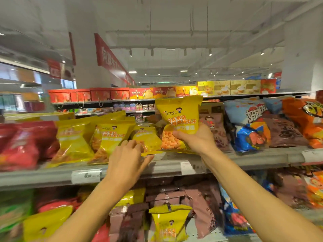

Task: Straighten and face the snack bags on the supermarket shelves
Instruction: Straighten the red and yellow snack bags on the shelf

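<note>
You are gripping a yellow snack bag [178, 119] upright in your right hand [197, 138], fingers clamped on its lower half; your left hand [129, 158], fingers loosely spread, is touching a slumped yellow bag [146, 137] just beyond its fingertips. Next, probably clear a slot, then seat the held bag facing forward.

Red hanging banners [110, 55] with white lettering hang from the ceiling; red and yellow cardboard gift boxes [222, 87] line the top shelf behind
</note>
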Demonstrator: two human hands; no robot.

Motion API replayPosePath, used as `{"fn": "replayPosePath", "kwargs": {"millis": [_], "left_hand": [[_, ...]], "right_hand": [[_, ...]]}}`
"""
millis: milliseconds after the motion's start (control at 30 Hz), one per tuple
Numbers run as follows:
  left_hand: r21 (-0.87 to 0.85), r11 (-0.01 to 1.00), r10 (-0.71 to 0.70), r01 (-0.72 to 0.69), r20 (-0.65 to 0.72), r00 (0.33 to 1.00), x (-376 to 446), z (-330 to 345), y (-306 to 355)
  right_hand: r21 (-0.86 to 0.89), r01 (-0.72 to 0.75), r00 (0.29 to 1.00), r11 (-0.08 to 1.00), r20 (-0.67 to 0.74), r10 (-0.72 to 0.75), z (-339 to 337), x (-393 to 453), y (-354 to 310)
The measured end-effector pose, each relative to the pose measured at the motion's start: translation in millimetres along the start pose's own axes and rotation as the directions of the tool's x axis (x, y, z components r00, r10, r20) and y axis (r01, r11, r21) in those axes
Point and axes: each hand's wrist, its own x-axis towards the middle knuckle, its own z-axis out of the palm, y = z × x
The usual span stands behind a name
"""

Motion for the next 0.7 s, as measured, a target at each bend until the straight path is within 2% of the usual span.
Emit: {"fn": "replayPosePath", "kwargs": {"millis": [167, 367, 567, 700], "left_hand": [[0.122, 0.993, -0.022, 0.011, 0.092, 0.996, -17, -1, -24], [0.138, 0.990, -0.045, 0.033, 0.087, 0.995, -18, 5, -24], [0.159, 0.987, -0.046, 0.033, 0.081, 0.996, -20, 8, -23], [0.174, 0.981, -0.099, 0.088, 0.061, 0.993, -17, 8, -15]], "right_hand": [[-0.151, -0.009, 0.998, 0.988, 0.058, 0.018, 57, 10, -14], [-0.208, -0.070, 0.965, 0.976, 0.236, 0.119, 98, 13, -5], [-0.361, -0.047, 0.944, 0.932, 0.290, 0.159, 103, 13, -1], [-0.389, -0.044, 0.933, 0.920, 0.315, 0.177, 96, 10, -8]]}}
